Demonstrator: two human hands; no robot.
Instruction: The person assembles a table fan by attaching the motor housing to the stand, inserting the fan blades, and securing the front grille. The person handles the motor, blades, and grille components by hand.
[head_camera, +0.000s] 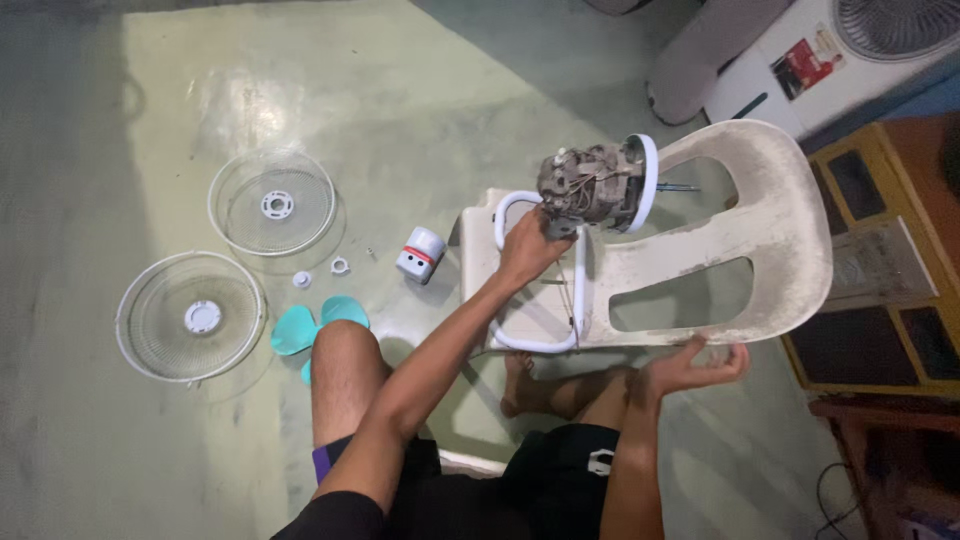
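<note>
Left hand: closed around the back end of the bare fan motor, fingers wrapped at the spot where the motor meets the white tube stand.
Right hand: fingers curled loosely, resting against the lower edge of the plastic chair; hard to tell if really gripping or just bracing.
Fan motor: dusty, casing off, windings showing, white round plate on its front with the shaft poking out to the right; perched up over the chair seat, which is tipped on its side on the floor.
Stand: white looped tube lying across the chair seat, under the motor.
Floor, left side: two wire fan guards, one above the other, well apart from the chair.
Near the knee: teal fan blade, partly hidden behind the leg, with a couple of small white caps just above it.
Between guards and chair: small white motor cover with a red bit, standing alone.
Risk, probably: motor looks top-heavy on that thin tube, so a loose grip could let it swing down and hit the chair.
Risk two: exposed windings right by the fingers, easy to snag a wire.
Risk three: tiny caps and a screw loose on the floor, easy to kick away with a bare foot.
</note>
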